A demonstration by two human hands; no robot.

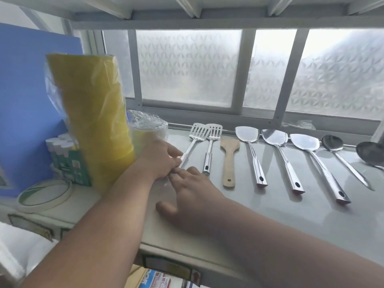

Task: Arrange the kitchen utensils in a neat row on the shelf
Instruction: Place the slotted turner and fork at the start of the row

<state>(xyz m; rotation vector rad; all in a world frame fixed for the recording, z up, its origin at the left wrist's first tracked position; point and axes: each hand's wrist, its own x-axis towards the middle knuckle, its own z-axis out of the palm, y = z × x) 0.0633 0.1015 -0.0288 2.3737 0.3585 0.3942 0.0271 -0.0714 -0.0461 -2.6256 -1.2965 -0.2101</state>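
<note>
Left hand (161, 161) grips leftmost slotted turner (198, 133); box labels unreadable

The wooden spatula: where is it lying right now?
In the head view the wooden spatula lies flat on the shelf, third from the left, between a slotted turner and a steel spatula.

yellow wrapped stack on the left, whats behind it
Behind the yellow wrapped stack stands a blue board, with the frosted window to its right. The stack hides the board's lower right part and whatever sits directly behind its base.
</note>
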